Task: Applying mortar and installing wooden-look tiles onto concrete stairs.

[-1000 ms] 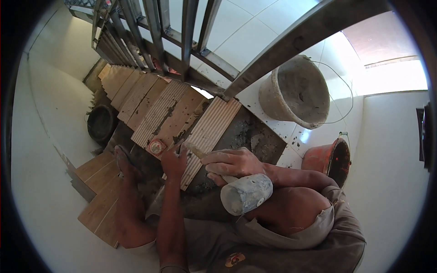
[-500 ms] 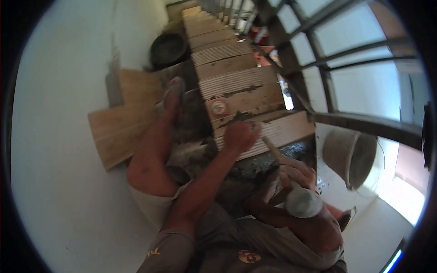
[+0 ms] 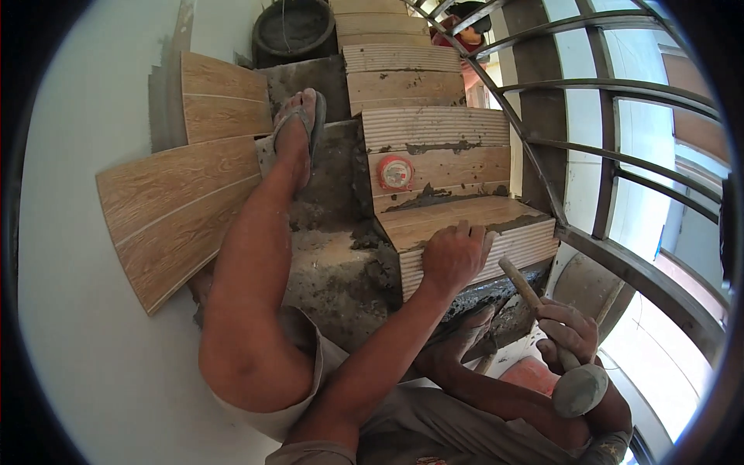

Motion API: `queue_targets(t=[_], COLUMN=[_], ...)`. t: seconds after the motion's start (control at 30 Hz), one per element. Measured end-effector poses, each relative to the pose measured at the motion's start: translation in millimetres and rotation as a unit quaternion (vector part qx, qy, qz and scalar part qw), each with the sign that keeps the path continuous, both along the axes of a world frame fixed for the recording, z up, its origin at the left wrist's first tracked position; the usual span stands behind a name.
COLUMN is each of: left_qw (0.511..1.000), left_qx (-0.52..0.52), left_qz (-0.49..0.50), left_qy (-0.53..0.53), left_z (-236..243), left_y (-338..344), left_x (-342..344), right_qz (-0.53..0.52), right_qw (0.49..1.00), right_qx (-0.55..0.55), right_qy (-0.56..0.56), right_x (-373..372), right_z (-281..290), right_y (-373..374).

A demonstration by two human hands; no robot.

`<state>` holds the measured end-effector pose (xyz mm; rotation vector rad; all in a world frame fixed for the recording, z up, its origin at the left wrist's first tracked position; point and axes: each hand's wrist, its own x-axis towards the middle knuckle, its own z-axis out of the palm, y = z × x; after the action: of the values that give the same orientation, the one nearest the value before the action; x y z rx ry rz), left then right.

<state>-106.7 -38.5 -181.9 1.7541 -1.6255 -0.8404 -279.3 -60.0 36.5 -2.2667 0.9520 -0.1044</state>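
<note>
My left hand [image 3: 454,257] lies palm down on the front edge of a wood-look stair tile [image 3: 465,221] with a ribbed nosing; its fingers rest on the tile. To its right, my right hand [image 3: 570,332] is closed round the wooden handle of a mallet [image 3: 580,391]. The mallet's pale, rounded head hangs nearest me, and its handle end points up toward the tile. Wet grey mortar [image 3: 496,293] shows under the nosing. A round red-rimmed object [image 3: 395,173] sits on the tiled step just beyond.
Two loose wood-look tiles [image 3: 174,205] lean by the white wall at left. A black tub [image 3: 293,32] stands farther up the stairs. A metal railing [image 3: 604,155] runs along the right, with a bucket [image 3: 583,291] beside it. My sandaled foot [image 3: 298,124] is on the bare concrete step.
The view has shifted and sharpened. My right hand and the mallet have moved right and down, farther from my left hand, which stays at the tile's front edge.
</note>
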Motion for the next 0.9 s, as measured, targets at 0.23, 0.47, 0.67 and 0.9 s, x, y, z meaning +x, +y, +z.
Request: queue_targets(t=[0.23, 0.47, 0.67, 0.9], left_qw=[0.997, 0.99, 0.985, 0.982], left_qx=[0.074, 0.124, 0.152, 0.159], left_qz=[-0.019, -0.041, -0.056, -0.064], left_qy=[0.033, 0.06, 0.066, 0.082], left_z=[8, 12, 14, 18], left_y=[-6, -11, -16, -17], left_x=[11, 29, 31, 36], right_qz=[-0.024, 0.048, 0.074, 0.052], right_qw=[0.999, 0.994, 0.993, 0.991], right_qx=[0.021, 0.08, 0.086, 0.091], right_qy=[-0.017, -0.057, -0.043, -0.079], right_x=[3, 23, 34, 29], right_z=[-9, -27, -34, -36], right_y=[-9, -2, 2, 1])
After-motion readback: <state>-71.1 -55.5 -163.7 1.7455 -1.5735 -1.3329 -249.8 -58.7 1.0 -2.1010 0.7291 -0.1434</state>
